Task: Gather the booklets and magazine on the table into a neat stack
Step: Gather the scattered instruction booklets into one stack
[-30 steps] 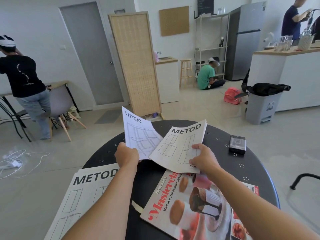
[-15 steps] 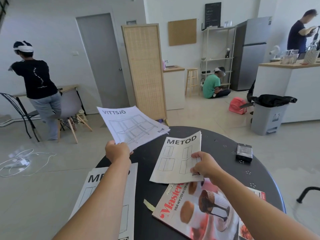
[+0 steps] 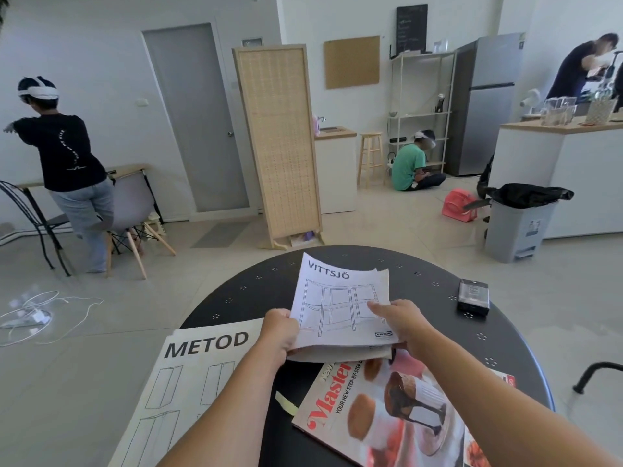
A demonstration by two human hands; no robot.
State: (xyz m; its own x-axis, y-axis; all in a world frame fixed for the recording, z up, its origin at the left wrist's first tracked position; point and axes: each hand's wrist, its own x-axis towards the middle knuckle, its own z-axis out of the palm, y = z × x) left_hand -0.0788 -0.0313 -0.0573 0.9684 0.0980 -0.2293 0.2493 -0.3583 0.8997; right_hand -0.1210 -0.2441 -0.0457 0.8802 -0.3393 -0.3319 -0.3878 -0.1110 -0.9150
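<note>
- L hand (image 3: 279,335) & R hand (image 3: 401,318) both grasp VITTSJÖ booklet (image 3: 340,308), on top of another booklet, between them.
- Big METOD booklet (image 3: 188,375) left of L arm.
- Magazine (image 3: 387,409) just below hands.

Two bare forearms enter from the bottom edge. No sleeves, cuffs, watch or bands visible. Left hand (image 3: 278,335) and right hand (image 3: 401,318) ungloved, no rings seen. Fingernails too small to make out.
</note>
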